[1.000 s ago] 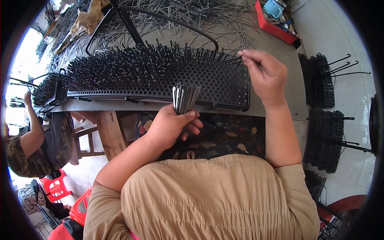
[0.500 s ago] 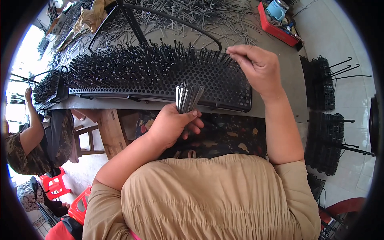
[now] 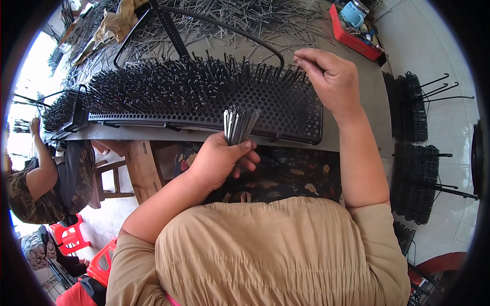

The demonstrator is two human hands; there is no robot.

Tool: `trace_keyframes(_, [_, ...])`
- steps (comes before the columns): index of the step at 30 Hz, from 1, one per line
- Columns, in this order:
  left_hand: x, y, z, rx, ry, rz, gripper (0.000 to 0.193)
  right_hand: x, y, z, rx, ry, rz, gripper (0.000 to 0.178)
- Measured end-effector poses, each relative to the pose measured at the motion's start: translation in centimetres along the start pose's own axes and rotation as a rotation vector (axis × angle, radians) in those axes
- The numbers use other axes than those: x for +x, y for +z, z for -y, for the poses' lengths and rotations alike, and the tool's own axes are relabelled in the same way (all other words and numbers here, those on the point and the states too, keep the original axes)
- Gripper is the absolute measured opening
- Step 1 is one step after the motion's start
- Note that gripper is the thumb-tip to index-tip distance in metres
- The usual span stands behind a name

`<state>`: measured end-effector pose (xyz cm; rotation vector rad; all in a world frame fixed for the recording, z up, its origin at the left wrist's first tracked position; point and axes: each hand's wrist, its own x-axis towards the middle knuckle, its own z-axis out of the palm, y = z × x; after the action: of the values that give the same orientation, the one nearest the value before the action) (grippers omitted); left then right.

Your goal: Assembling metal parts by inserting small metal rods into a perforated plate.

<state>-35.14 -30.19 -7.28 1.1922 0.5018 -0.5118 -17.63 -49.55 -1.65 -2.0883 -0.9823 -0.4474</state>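
My left hand [image 3: 217, 158] is closed around an upright bundle of thin metal rods [image 3: 240, 122], whose silvery and dark ends fan out above the fist. It is just in front of the near edge of a black perforated rack [image 3: 275, 104]. Dark rods [image 3: 168, 84] stand packed in the rack's holes over its left and middle, while bare holes show at the right front. At the rack's right back, my right hand [image 3: 332, 81] pinches thumb and forefinger together at the top of a thin rod, largely hidden by the fingertips.
Loose rods [image 3: 240, 25] lie heaped on the table behind the rack, under a black frame bar [image 3: 229, 30]. A red tray [image 3: 357, 38] with a blue mug [image 3: 353, 13] is at the back right. Another person's arm [image 3: 43, 163] shows at left, near red stools [image 3: 69, 237].
My right hand has shifted slightly right and away from me, still pinched. My left hand and its bundle have hardly moved.
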Motion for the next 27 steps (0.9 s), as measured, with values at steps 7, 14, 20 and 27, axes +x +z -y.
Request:
trace_keyframes(7, [0.0, 0.2, -0.2, 0.008, -0.005, -0.007, 0.015, -0.6, -0.4, 0.3, 0.145, 0.095, -0.099, 0.012])
trace_keyframes(14, [0.1, 0.1, 0.1, 0.005, -0.010, -0.019, 0.015, -0.6, -0.2, -0.1, 0.149, 0.083, -0.087, 0.014])
trace_keyframes(20, [0.1, 0.1, 0.1, -0.022, 0.003, -0.006, 0.014, -1.3, 0.5, -0.3, 0.103, 0.053, -0.158, 0.014])
trace_keyframes(27, [0.1, 0.2, -0.1, -0.010, 0.002, -0.004, 0.015, -2.0, 1.4, -1.1, 0.288, 0.107, -0.192, 0.012])
